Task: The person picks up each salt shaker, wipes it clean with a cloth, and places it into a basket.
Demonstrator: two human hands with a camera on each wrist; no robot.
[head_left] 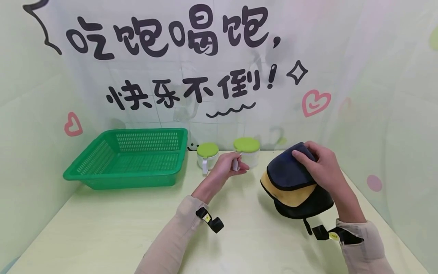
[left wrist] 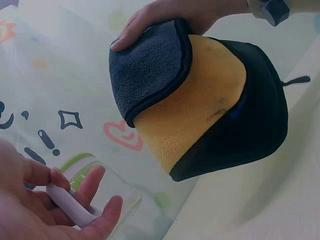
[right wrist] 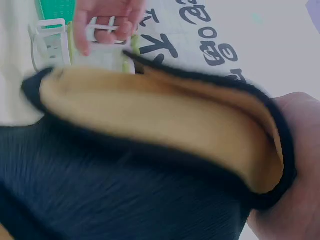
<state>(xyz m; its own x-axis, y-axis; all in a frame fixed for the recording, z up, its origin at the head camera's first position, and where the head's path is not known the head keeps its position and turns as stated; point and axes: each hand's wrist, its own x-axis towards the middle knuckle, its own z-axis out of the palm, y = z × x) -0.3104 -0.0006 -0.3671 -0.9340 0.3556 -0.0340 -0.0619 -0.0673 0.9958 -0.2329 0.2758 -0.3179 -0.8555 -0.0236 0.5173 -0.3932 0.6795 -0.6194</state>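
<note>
My right hand (head_left: pixel 323 163) grips a folded cleaning cloth (head_left: pixel 291 169), dark blue on one side and yellow on the other, with black edging. Held above the table, the cloth has a small black loop (head_left: pixel 307 226) hanging from its lower end. Farther left, my left hand (head_left: pixel 227 167) has its fingers curled round the white handle (left wrist: pixel 75 206) of a clear jar (left wrist: pixel 125 207) with a green lid (head_left: pixel 246 144). That jar stands at the back of the table. The right wrist view shows the cloth (right wrist: pixel 165 120) close up and blurred.
A second clear jar (head_left: pixel 207 160) with a green lid stands just left of my left hand. At the back left is a green plastic basket (head_left: pixel 130 180). A printed curtain (head_left: pixel 191 68) closes off the back of the pale table (head_left: pixel 113 224).
</note>
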